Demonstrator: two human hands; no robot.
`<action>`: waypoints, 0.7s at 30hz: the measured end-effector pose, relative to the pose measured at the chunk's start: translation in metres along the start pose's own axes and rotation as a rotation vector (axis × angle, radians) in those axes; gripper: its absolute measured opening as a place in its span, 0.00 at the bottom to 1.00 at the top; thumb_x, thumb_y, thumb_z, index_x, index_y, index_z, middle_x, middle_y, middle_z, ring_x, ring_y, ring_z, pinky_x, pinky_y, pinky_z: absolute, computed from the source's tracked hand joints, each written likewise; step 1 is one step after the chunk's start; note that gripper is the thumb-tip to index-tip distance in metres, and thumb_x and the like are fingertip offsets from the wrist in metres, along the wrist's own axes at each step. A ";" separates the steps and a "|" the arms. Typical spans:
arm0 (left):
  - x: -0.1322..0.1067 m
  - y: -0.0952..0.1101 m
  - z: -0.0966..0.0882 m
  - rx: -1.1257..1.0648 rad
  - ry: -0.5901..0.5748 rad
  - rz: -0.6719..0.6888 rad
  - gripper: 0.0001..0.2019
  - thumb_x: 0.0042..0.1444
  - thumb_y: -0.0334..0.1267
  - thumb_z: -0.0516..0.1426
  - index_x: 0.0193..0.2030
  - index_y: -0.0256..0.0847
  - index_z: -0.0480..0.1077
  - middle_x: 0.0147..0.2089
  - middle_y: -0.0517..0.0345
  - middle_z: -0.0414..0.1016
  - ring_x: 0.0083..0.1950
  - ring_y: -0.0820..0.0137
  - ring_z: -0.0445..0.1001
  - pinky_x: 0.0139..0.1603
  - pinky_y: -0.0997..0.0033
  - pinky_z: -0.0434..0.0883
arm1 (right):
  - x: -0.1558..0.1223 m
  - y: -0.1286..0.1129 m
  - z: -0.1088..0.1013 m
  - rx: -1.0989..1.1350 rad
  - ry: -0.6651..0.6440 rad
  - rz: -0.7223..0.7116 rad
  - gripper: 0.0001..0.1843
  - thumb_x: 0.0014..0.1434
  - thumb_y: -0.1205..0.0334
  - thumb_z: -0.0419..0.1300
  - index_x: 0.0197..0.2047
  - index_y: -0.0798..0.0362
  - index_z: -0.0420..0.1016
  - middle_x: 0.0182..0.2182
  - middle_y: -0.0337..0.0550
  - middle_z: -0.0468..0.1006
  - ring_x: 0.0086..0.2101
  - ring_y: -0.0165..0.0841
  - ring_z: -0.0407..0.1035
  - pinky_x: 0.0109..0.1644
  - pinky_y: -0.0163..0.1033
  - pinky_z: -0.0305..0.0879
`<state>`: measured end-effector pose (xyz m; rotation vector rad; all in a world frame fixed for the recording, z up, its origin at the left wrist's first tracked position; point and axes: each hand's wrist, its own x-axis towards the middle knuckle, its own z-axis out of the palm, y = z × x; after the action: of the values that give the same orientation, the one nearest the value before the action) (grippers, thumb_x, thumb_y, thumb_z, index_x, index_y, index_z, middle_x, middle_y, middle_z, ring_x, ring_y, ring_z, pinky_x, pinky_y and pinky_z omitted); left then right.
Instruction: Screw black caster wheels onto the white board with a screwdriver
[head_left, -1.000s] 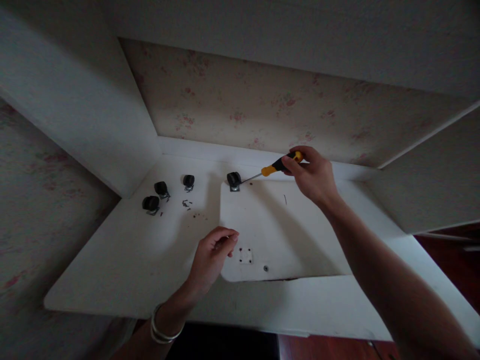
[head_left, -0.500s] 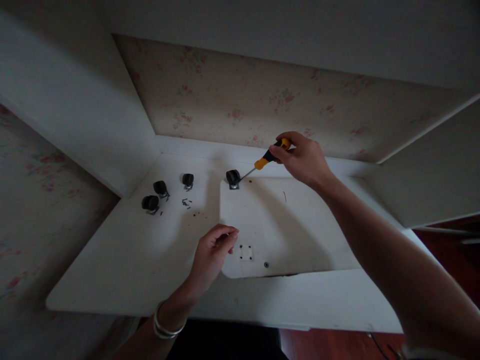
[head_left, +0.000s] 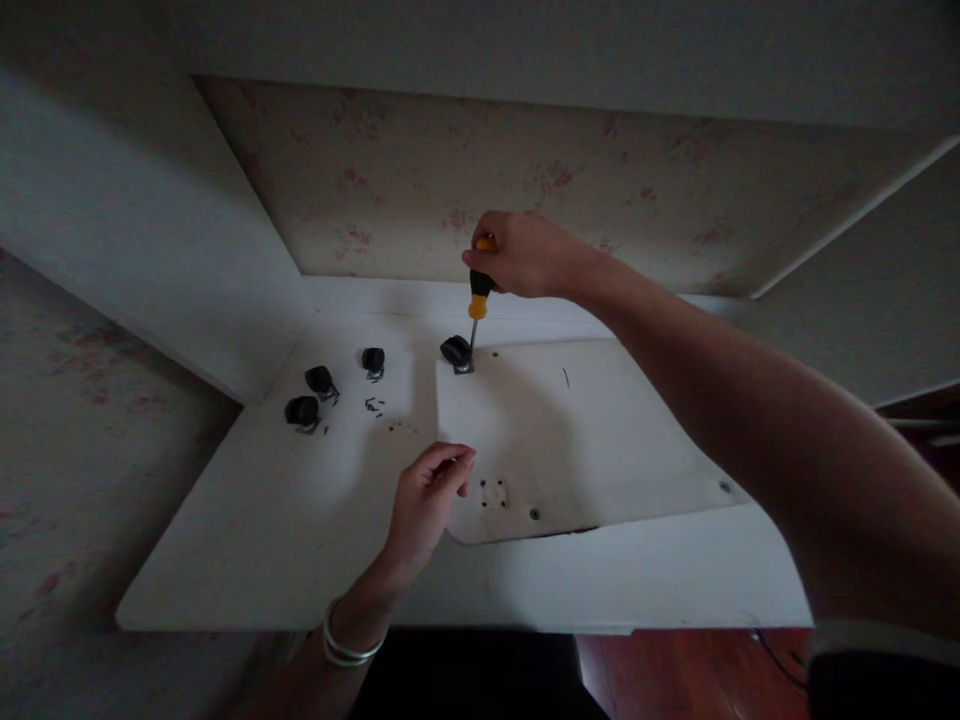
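1. White flat panel [head_left: 540, 425]: the left hand [head_left: 426, 500] is at its left edge, thumb and forefinger together.
2. Beyond, a black-wheeled metal caster [head_left: 456, 351] sits at the panel's far left corner.
3. The right hand [head_left: 517, 252], above the caster, grips a yellow-and-black screwdriver [head_left: 478, 305].

Shot from a camera worn on the head, facing forward and steeply down over a white worktop [head_left: 225, 560], from above its near edge. Centred almost on a black caster [head_left: 454, 350], at middle distance. Framed wide, from a floral wall [head_left: 420, 200] at 12 o'clock down to dark clothing [head_left: 480, 670] at 6 o'clock, close below the lens. Taken near enough to include left grip [head_left: 425, 505] toward 7 o'clock and right grip [head_left: 517, 252] just past 12. Crossed from 4 o'clock by the right forearm [head_left: 720, 380], very close at frame's edge.
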<state>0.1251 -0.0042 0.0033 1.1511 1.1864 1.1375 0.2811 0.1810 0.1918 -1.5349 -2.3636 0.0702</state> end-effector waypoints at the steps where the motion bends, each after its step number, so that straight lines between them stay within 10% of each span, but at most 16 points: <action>1: 0.000 0.000 0.000 -0.003 0.006 0.005 0.08 0.59 0.42 0.59 0.37 0.41 0.75 0.25 0.63 0.67 0.29 0.74 0.65 0.33 0.72 0.62 | 0.003 -0.001 0.002 -0.025 0.017 -0.011 0.16 0.62 0.52 0.55 0.44 0.55 0.75 0.28 0.45 0.78 0.37 0.43 0.74 0.42 0.45 0.65; 8: -0.003 -0.002 0.004 -0.067 0.122 0.075 0.07 0.58 0.41 0.59 0.37 0.41 0.75 0.31 0.60 0.69 0.31 0.73 0.67 0.35 0.73 0.65 | 0.017 -0.005 0.010 -0.079 0.098 -0.055 0.16 0.64 0.51 0.52 0.44 0.51 0.75 0.34 0.47 0.80 0.43 0.45 0.73 0.45 0.46 0.65; 15: 0.006 -0.019 0.000 -0.034 0.200 0.189 0.06 0.57 0.40 0.61 0.38 0.43 0.74 0.48 0.54 0.71 0.51 0.67 0.71 0.55 0.67 0.67 | 0.013 0.003 -0.009 -0.064 -0.172 -0.006 0.14 0.55 0.56 0.62 0.43 0.53 0.78 0.25 0.41 0.78 0.29 0.39 0.76 0.36 0.41 0.66; 21: 0.010 -0.019 0.002 0.060 0.153 0.174 0.07 0.58 0.42 0.60 0.36 0.42 0.75 0.54 0.51 0.70 0.59 0.63 0.67 0.63 0.61 0.62 | 0.006 0.008 -0.008 -0.188 -0.120 0.098 0.30 0.58 0.35 0.52 0.38 0.55 0.79 0.15 0.46 0.72 0.28 0.46 0.74 0.38 0.50 0.67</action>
<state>0.1278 0.0047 -0.0160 1.2500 1.2631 1.3498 0.2880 0.1888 0.1992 -1.7801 -2.4451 -0.0404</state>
